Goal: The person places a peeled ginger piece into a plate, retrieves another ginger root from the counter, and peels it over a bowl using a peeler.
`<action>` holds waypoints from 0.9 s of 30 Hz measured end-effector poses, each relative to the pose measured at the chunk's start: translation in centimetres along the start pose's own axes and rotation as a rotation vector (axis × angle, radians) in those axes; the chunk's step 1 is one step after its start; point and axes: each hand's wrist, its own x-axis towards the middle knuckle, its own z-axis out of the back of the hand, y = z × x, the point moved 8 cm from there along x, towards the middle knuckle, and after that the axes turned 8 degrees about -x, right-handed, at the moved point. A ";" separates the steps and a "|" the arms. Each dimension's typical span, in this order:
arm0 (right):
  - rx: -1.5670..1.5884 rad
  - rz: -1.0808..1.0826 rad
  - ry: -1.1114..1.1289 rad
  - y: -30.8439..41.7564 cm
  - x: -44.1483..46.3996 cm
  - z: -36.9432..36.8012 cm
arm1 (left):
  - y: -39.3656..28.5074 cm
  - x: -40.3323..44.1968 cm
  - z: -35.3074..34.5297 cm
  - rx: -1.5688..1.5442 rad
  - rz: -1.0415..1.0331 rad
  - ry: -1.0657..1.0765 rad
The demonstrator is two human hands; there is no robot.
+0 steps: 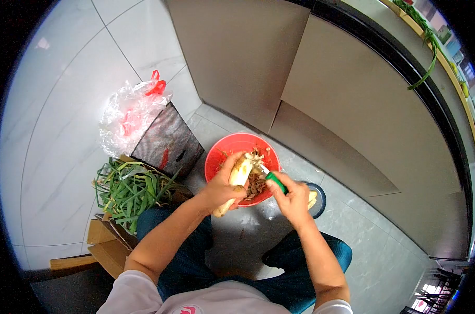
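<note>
- I have one pale root vegetable [241, 172] in my left hand [227, 184], my fingers curled around its middle, its top end over the red basin [212, 159] and its lower end reaching past the rim toward me.
- My right hand [292, 200] is closed around the green handle [277, 182] of one small metal-ended tool [264, 169], which meets the vegetable near its top end, above the basin.
- There is one basin, with a heap of brown scraps [256, 187] inside, too jumbled for me to count.
- One dark round dish [320, 205] sits just right of the basin; my right hand covers part of it, so I can't tell how many pale pieces [312, 199] it holds.
- The tool's tip is hard to make out against the vegetable, and my hands and the vegetable hide part of the basin's inside.
- Left of the basin stands one mesh bin [173, 137], a clear plastic bag [117, 118] with red handles [156, 85] spilling over its top.
- Nearer me, left of the basin, a pile of green leafy stalks [133, 188] lies over a cardboard box [105, 246], partly hidden by my left leg.
- Beyond and right of the basin, grey cabinet panels [347, 104] block the space; a few long green leaves [433, 49] hang from the counter above.
</note>
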 end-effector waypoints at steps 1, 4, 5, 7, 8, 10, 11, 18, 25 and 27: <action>0.000 -0.001 -0.001 0.0 0.2 0.1 | 0.1 -0.1 -0.2 0.000 0.001 0.001; 0.022 -0.026 -0.087 -0.4 0.1 0.3 | 0.6 -0.2 -0.8 -0.005 0.092 0.036; 0.020 -0.024 -0.082 -0.8 0.1 -0.1 | 0.7 0.1 -0.5 -0.010 0.090 0.034; 0.504 -0.106 0.064 -1.6 0.4 -2.1 | 0.8 0.4 0.1 -0.052 0.091 0.020; 0.679 -0.319 0.216 -2.5 -0.6 -3.4 | 0.7 0.4 0.2 -0.049 0.087 0.019; 0.652 -0.317 0.293 -1.7 -1.2 -3.8 | 0.5 0.4 0.6 -0.028 0.067 -0.003; 0.623 -0.319 0.373 -1.3 -1.6 -4.5 | 0.6 0.4 0.6 -0.029 0.068 -0.005; 0.201 -0.042 0.242 0.7 -0.8 -3.1 | 1.2 0.4 0.5 -0.014 0.068 -0.006; -0.340 0.269 -0.161 4.7 -0.3 0.0 | 1.0 0.8 -0.1 -0.052 0.088 0.028; -0.316 0.223 -0.188 4.3 -0.2 0.1 | 1.0 0.4 -0.3 -0.060 0.091 -0.002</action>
